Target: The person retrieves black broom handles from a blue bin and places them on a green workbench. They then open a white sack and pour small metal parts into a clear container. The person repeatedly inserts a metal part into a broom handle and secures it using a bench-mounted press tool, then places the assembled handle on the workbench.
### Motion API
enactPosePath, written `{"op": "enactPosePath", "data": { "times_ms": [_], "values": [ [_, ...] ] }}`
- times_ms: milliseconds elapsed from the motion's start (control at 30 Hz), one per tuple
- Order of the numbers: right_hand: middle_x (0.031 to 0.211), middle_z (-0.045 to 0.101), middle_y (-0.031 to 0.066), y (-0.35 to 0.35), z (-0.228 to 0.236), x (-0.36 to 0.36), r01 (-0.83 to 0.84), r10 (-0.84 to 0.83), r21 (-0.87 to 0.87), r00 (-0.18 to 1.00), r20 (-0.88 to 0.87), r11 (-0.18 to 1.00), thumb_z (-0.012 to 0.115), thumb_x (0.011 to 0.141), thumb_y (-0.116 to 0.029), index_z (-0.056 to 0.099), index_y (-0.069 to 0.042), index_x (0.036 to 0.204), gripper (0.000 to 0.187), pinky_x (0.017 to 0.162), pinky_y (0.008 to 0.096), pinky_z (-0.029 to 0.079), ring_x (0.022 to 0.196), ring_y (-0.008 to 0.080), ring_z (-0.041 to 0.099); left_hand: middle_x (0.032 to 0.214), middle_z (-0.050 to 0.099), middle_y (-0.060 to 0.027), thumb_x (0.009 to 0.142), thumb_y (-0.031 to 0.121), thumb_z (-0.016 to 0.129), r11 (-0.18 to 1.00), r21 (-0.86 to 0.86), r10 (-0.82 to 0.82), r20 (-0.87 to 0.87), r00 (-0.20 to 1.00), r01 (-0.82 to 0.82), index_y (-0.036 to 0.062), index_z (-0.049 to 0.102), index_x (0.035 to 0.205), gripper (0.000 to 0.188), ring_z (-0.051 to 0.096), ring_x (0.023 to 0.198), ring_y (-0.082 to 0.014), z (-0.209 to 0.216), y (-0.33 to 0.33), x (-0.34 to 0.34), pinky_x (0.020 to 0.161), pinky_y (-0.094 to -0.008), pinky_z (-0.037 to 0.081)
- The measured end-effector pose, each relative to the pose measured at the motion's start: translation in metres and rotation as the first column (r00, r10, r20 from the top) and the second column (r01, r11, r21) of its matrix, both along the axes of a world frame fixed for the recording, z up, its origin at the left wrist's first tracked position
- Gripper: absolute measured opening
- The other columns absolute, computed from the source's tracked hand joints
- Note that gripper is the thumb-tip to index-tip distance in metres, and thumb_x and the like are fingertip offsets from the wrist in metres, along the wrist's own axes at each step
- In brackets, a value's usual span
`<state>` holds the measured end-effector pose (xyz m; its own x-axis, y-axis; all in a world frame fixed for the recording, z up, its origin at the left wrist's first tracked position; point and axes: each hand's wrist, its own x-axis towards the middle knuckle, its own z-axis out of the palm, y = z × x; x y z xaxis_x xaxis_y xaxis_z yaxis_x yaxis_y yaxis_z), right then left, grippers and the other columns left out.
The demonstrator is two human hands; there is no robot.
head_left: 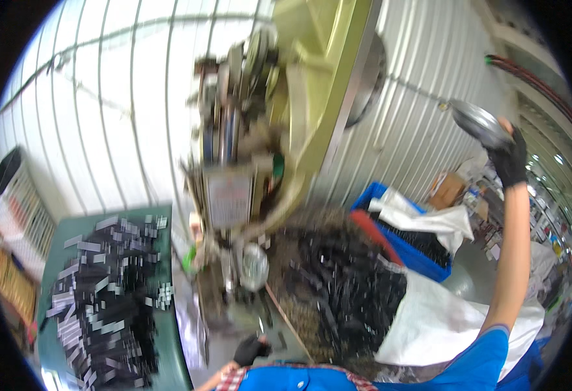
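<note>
My right arm is raised to the upper right. My right hand (511, 156), in a black glove with bare fingertips, grips the edge of a round, shiny metal dish-shaped thing (481, 124), which looks like a lamp shade. A thin rod or cable runs from it toward the machine. Low in the middle, my left hand (251, 350), gloved the same way, is near the grey work surface (227, 319) below a green press machine (322, 85). Its fingers are small and blurred, so their hold is unclear. A clear round object (255, 267) is by the press's lower end.
On the left, a green table (55, 260) bears many dark strips and small pieces (110, 300). Black strips (351, 293) lie heaped right of the press, beside a white sack (429, 319). Behind are a blue crate (423, 264) and a cardboard box (447, 190). White crates (22, 208) stand far left.
</note>
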<state>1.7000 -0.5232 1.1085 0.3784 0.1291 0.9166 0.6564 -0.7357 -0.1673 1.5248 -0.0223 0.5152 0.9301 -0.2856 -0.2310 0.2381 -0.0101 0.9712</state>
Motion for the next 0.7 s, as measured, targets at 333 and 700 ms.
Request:
{"op": "enactPosePath", "data": {
  "times_ms": [333, 700],
  "values": [
    [0.104, 0.061, 0.0152, 0.242, 0.260, 0.070, -0.153, 0.215, 0.689, 0.977, -0.004, 0.708, 0.062, 0.082, -0.042, 0.057, -0.010, 0.107, 0.041, 0.060, 0.0456, 0.058, 0.082, 0.0299, 0.064, 0.076, 0.063, -0.0076, 0.094, 0.041, 0.050, 0.981, 0.106, 0.161, 0.048, 0.986, -0.165, 0.0027, 0.059, 0.089, 0.040, 0.061, 0.069, -0.0146, 0.004, 0.067, 0.090, 0.064, -0.0304, 0.049],
    [0.122, 0.054, 0.0272, 0.368, 0.309, 0.116, 0.619, -0.607, -0.032, 0.779, 0.156, 0.785, 0.051, 0.078, -0.025, 0.061, -0.001, 0.113, 0.044, 0.097, 0.0446, 0.042, 0.114, 0.0389, 0.054, 0.071, 0.061, -0.0073, 0.094, 0.042, 0.050, 0.978, 0.055, 0.201, 0.050, 0.978, -0.204, 0.0019, 0.059, 0.086, 0.042, 0.059, 0.064, -0.0143, -0.007, 0.064, 0.101, 0.060, -0.0309, 0.047]
  ]
}}
